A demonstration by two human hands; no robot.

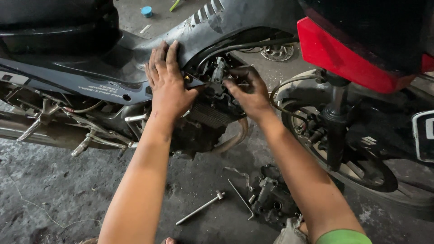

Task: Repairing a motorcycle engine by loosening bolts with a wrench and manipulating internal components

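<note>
Head view: engine part (pixel 220 74) between right-hand fingers (pixel 235 86)

Small white lettering decal (pixel 97 90) on the dark side panel (pixel 68 77) of the motorcycle, near the panel's lower edge, just left of the left hand's wrist. White rectangular number plate (pixel 424 135) with black border at the right edge, beside the front wheel (pixel 361 167), cut off by the frame. No packages or screens.

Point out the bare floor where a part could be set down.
Bare concrete lies lower left, below the footpeg and left of the left hand's forearm. Crowded: between the arms, where a T-handle tool and engine part lie.
</note>
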